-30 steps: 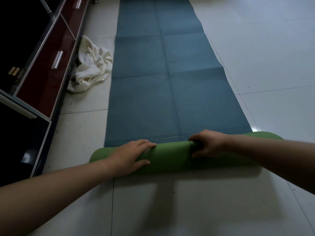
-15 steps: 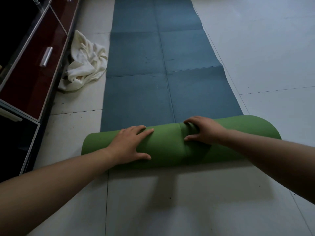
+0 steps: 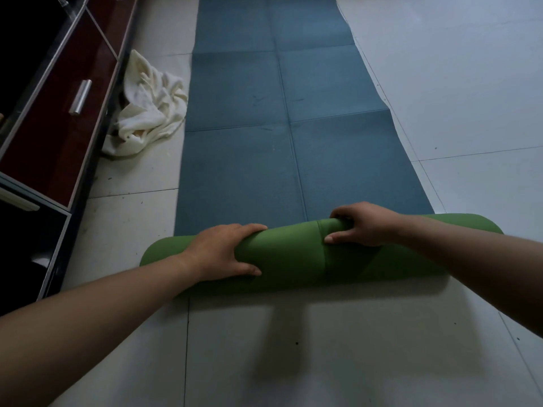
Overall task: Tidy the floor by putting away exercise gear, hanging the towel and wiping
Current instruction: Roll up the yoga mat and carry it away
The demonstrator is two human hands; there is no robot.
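Left of the long foam exercise mat (image 3: 264, 148), blue on top and green underneath, stands a dark red glossy cabinet (image 3: 58, 133). A crumpled cream towel (image 3: 150, 113) lies between them on the white tiled floor (image 3: 446, 98), just beside the mat's edge. The mat's near end is rolled into a green tube. The left hand (image 3: 220, 254) grips its left part, fingers together over the top. The right hand (image 3: 363, 226) clasps right of centre, fingers curled over it.
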